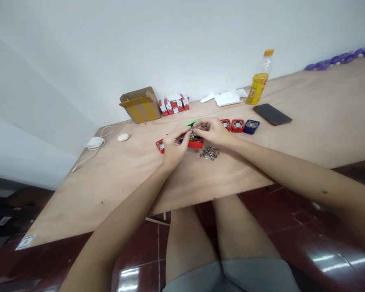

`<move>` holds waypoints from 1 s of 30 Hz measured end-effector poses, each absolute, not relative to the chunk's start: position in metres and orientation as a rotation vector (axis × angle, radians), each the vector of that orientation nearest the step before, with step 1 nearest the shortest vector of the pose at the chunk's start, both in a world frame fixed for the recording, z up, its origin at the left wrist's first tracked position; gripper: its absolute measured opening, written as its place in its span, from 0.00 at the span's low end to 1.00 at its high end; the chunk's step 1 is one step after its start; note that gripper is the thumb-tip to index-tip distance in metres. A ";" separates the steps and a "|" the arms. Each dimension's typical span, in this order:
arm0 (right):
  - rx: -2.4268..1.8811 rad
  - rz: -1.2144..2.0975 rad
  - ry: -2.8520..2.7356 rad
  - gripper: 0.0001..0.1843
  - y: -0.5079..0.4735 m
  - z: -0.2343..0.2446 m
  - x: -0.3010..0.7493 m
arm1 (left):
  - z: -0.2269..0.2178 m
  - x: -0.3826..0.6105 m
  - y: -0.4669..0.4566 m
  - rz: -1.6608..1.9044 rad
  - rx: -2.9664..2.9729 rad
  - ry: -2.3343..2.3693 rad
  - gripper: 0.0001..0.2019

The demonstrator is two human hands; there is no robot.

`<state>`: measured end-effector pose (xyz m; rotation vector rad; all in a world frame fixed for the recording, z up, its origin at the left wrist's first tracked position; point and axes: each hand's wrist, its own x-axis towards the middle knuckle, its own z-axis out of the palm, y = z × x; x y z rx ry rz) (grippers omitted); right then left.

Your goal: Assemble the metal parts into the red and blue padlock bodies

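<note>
My left hand [175, 145] and my right hand [213, 130] meet over the table, fingertips pinched together. Between them is a small shiny metal part [192, 137], its exact kind too small to make out. Right below the fingers lies a red plastic case [196, 144], partly covered by my hands. A loose pile of small metal pieces [209, 153] rests just in front of my right hand. Beside my left hand a red case with metal fittings [159, 145] is partly hidden. To the right sit another red case [237, 125] and a dark blue case [251, 126], both with metal fittings inside.
Behind stand an open cardboard box [142, 107], several small red-and-white boxes [174, 105], white papers [226, 98] and a bottle of yellow drink [258, 83]. A phone [273, 114] lies right. On the left are a white cabled charger [95, 142] and a round white object [123, 137].
</note>
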<state>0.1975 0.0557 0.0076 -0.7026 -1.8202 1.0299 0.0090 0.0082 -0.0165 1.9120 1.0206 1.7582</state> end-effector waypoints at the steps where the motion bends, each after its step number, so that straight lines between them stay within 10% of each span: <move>1: -0.699 1.031 -1.827 0.14 0.055 0.008 0.198 | -0.016 0.009 0.008 1.752 1.931 1.029 0.12; 30: -0.660 0.570 -2.237 0.14 0.065 0.009 0.208 | -0.020 0.013 0.014 1.686 1.752 0.995 0.16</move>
